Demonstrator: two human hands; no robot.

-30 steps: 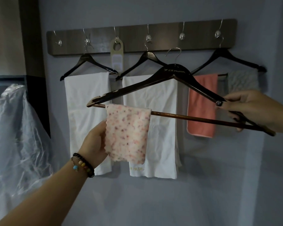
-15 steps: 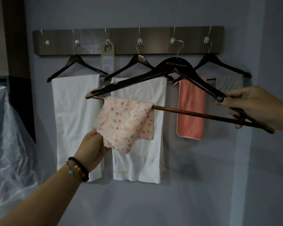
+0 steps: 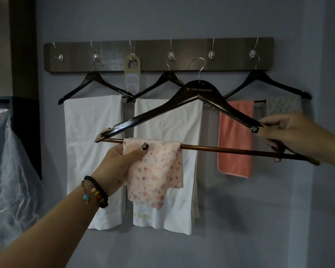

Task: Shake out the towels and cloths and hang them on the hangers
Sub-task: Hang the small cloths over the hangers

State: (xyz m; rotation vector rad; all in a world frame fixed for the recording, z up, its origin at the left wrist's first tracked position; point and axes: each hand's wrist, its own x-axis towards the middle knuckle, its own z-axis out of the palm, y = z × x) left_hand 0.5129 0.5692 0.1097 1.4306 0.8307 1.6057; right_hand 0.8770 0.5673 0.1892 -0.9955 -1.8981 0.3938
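While the dark hanger (image 3: 197, 93) is held in front of the wall rack (image 3: 159, 55), the right hand (image 3: 290, 132) grips its right end; the left hand (image 3: 120, 161) pinches the speckled pink cloth (image 3: 157, 171) draped over its bar.

**Dim room, soft focus**

My view is dim and grey. A faint sheen marks the dark hanger (image 3: 198, 97) at the centre and the plastic sheet (image 3: 10, 161) at 9 o'clock. Soft shadows fall below the towels (image 3: 93, 151) towards 6 o'clock. Detail looks grainy and smeared everywhere; corners darken.
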